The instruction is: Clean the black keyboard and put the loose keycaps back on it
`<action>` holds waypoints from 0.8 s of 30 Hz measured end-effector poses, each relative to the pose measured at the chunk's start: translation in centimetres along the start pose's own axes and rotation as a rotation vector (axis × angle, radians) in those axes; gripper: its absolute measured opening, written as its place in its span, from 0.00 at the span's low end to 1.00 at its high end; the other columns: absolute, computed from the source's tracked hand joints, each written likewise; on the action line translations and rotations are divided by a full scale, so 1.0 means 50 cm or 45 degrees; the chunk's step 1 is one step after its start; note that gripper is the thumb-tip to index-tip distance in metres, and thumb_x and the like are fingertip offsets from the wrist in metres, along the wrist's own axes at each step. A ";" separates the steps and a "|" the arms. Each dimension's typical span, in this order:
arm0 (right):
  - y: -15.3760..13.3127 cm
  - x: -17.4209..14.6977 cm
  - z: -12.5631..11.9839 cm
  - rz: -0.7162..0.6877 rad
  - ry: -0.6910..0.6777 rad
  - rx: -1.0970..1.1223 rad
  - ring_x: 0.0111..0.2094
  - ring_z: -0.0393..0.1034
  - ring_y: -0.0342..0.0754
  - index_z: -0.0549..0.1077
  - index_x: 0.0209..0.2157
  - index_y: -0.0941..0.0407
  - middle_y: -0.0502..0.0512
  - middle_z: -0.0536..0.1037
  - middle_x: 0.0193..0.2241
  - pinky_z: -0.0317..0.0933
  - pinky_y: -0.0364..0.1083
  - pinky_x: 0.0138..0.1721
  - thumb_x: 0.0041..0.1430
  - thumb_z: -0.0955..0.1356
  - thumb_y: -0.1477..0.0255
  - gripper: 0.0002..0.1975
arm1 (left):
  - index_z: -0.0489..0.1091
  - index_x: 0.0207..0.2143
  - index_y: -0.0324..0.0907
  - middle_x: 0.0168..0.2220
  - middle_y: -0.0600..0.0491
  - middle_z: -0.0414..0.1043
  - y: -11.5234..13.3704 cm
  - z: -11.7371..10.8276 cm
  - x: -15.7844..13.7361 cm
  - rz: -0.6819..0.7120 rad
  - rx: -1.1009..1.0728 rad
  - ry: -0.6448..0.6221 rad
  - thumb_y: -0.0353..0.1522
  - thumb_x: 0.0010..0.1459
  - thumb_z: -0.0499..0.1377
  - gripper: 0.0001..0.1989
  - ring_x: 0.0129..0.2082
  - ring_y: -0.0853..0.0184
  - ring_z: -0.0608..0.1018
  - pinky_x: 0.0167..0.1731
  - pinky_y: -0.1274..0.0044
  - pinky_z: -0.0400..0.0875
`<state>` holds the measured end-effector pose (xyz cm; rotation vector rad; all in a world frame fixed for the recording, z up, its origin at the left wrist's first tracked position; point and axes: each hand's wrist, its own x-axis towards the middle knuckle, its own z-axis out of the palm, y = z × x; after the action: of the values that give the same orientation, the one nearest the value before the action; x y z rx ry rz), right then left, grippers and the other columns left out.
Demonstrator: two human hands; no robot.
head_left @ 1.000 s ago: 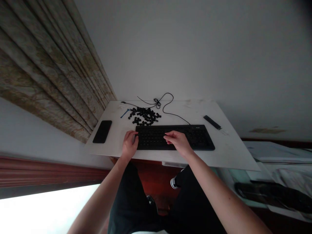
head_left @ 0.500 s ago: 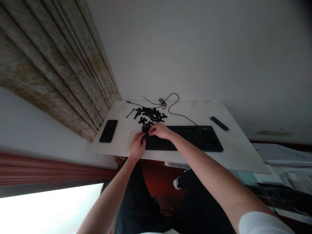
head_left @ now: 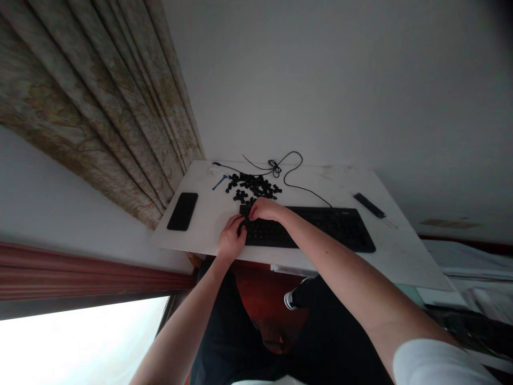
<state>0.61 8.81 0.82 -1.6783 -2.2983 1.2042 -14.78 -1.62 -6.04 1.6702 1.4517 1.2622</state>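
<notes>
A black keyboard (head_left: 336,229) lies along the front of the white table, with bare spots that I cannot make out well among its dark keys. My left hand (head_left: 232,238) grips its left end, thumb and fingers bent around the edge. Over the upper left keys, my right hand (head_left: 266,209) has thumb and index finger pinched together; whatever is between them is too small and dark to make out. Just behind the hands, a heap of loose black keycaps (head_left: 256,185) is spread on the table.
The keyboard's cable (head_left: 306,189) loops behind the heap. Left of it are a thin blue tool (head_left: 219,182) and a black phone (head_left: 183,212). A narrow black strip (head_left: 369,205) lies at the right of the white table (head_left: 208,219). Curtains (head_left: 132,96) hang at the left.
The view has shifted slightly, so the table's contents appear a little further right. My right hand stays pinched over the upper left keys, and my left hand keeps to the keyboard's left end.
</notes>
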 end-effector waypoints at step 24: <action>-0.010 0.014 -0.006 0.045 -0.042 -0.212 0.28 0.70 0.46 0.78 0.27 0.57 0.49 0.76 0.22 0.57 0.42 0.26 0.44 0.77 0.73 0.07 | 0.74 0.48 0.46 0.54 0.47 0.71 -0.001 0.005 -0.003 -0.017 0.027 -0.032 0.27 0.56 0.60 0.17 0.56 0.54 0.72 0.62 0.61 0.62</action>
<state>0.07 9.51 1.09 -1.7715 -2.4607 1.0813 -14.58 -1.71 -6.21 1.6813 1.4638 1.2179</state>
